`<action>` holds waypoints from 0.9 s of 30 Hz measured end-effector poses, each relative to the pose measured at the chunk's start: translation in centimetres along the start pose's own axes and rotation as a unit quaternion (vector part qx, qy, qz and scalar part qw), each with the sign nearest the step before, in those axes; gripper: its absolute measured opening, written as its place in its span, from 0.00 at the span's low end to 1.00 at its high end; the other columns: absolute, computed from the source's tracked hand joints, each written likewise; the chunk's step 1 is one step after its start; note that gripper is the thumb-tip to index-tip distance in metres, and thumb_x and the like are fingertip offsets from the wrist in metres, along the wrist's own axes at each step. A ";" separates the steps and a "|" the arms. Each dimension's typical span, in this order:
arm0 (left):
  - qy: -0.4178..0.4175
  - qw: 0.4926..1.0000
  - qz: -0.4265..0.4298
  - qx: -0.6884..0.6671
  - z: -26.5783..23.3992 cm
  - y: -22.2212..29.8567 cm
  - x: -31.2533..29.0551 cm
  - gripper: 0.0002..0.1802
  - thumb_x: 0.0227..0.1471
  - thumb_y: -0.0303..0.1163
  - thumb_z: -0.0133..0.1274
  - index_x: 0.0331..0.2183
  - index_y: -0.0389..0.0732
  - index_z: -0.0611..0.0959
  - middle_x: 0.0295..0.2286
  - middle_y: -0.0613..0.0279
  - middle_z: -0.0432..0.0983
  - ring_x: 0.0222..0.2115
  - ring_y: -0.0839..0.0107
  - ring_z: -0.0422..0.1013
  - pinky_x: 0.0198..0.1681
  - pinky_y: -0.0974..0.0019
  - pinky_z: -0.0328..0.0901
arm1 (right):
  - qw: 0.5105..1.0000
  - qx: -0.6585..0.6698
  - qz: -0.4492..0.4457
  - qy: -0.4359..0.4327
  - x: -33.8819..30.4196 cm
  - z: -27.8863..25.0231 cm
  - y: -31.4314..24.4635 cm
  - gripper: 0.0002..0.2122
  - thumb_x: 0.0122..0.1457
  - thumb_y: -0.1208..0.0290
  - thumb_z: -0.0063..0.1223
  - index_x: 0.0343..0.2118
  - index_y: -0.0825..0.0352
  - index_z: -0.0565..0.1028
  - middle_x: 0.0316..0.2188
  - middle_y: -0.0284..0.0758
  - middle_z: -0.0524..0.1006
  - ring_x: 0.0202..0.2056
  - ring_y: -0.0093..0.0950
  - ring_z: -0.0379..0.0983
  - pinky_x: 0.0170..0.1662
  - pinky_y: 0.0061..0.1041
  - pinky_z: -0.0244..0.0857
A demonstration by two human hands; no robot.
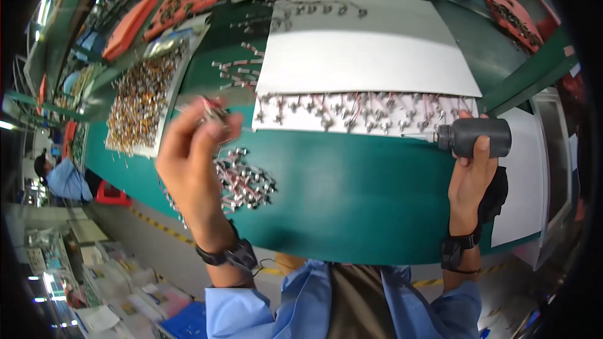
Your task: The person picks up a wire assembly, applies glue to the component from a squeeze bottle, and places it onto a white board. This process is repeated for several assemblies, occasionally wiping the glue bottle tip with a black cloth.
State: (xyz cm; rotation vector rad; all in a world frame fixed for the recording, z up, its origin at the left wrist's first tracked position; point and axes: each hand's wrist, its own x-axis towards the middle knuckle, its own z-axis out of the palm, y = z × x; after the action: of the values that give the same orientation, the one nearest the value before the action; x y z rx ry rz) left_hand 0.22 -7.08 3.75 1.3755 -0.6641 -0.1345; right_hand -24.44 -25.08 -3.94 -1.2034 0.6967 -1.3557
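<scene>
Our green bench carries a white board fronted by wired components. Our left hand pinches a blurred wired part above the bench; our right hand clamps a dark bottle, contents hidden, level beside the row, likely to aim its needle. One tray holds loose metal pieces.

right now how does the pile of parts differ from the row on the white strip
The pile lies heaped on the green table; the row is spread along the white strip. The pile sits near the left hand; the row ends near the bottle. Both show small silvery parts with reddish wires.
</scene>
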 end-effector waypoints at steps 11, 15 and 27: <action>-0.269 0.869 0.148 0.388 24.7 -12.1 19.2 0.07 0.39 0.30 0.50 0.22 0.38 0.80 0.25 0.52 0.74 0.26 0.60 0.71 0.32 0.65 0.66 | 0.994 0.034 0.051 0.090 2.4 -5.3 2.6 0.23 0.52 0.64 0.48 0.47 0.71 0.58 0.39 0.41 0.68 0.40 0.27 0.66 0.41 0.22 0.62; -0.288 0.800 0.129 0.510 31.4 -20.4 19.4 0.09 0.37 0.32 0.49 0.25 0.42 0.81 0.24 0.53 0.75 0.26 0.58 0.71 0.31 0.60 0.65 | 0.992 0.031 0.051 0.113 2.8 -6.7 3.4 0.24 0.50 0.65 0.50 0.47 0.71 0.57 0.40 0.40 0.67 0.44 0.31 0.64 0.48 0.27 0.59; -0.277 0.763 0.069 0.579 34.6 -22.2 19.8 0.11 0.35 0.31 0.51 0.24 0.35 0.79 0.33 0.51 0.71 0.38 0.58 0.64 0.39 0.63 0.63 | 0.994 0.008 0.070 0.085 3.7 -7.4 2.4 0.29 0.50 0.56 0.50 0.48 0.70 0.55 0.41 0.40 0.66 0.46 0.33 0.62 0.51 0.28 0.55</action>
State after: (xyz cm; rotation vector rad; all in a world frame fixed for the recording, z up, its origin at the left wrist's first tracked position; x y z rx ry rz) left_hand 5.05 -50.80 -8.39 2.5120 -1.4898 0.0143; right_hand -29.82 -30.77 -7.44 -1.0143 0.8722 -1.3522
